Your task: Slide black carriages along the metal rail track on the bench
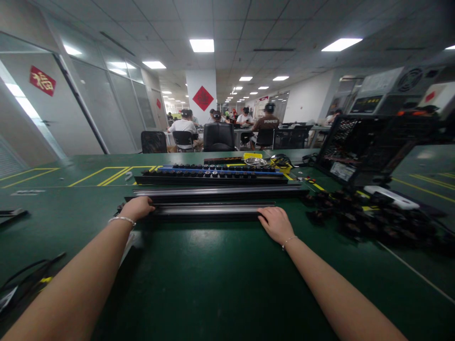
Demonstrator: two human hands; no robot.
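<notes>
A long dark metal channel (208,210) with a shiny inner face lies crosswise on the green table. My left hand (139,208) is closed round its left end, the fingertips partly hidden. At the other end, my right hand (276,223) grips it with the fingers bent over the edge. Just behind lies a second, longer channel (220,190) of the same kind, parallel to the first. Farther back is a black rail with a blue strip (213,171) and rows of small black parts along it.
A heap of small black parts (369,215) lies to the right, beside an open computer case (350,149). Black cables (33,272) are at the left front. A yellow item (253,156) sits at the far edge. Beyond are chairs (219,137) and seated people.
</notes>
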